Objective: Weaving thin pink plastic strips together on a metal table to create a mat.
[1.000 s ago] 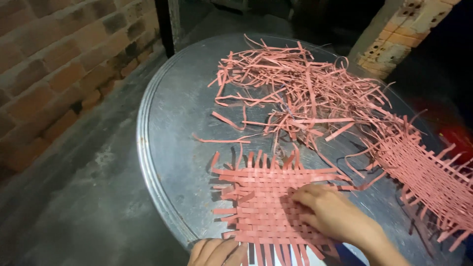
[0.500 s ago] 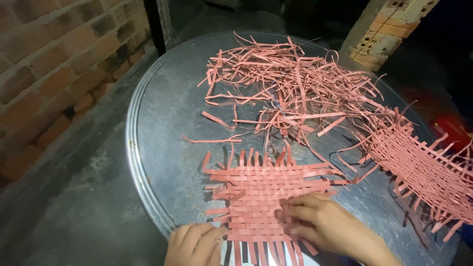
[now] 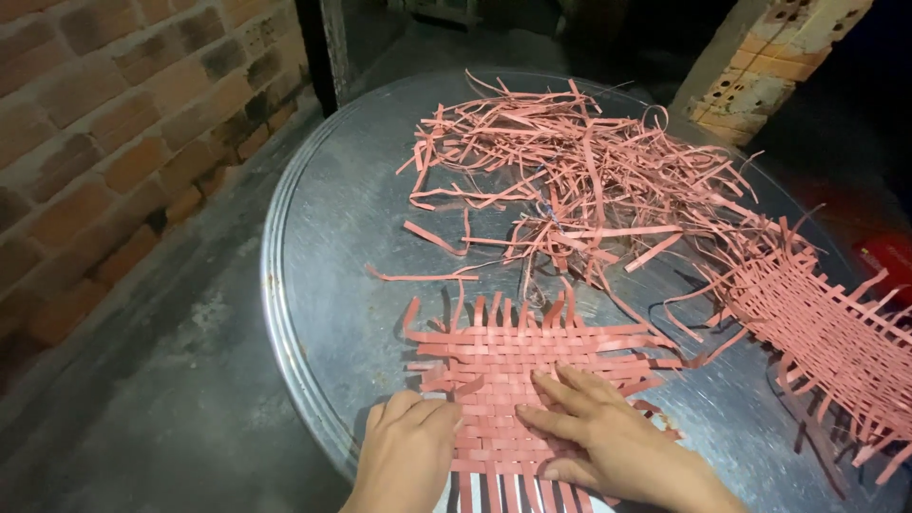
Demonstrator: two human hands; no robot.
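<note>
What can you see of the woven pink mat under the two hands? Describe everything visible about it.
The woven pink mat lies flat on the round metal tray, near its front edge. It is made of thin strips crossed over and under, like paper or plastic. Loose strip ends stick out at the top and sides, so its edges look unfinished. The left hand and right hand both press flat on its near part.

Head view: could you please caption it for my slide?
Both hands press a pink woven mat on a round metal tray.
</note>
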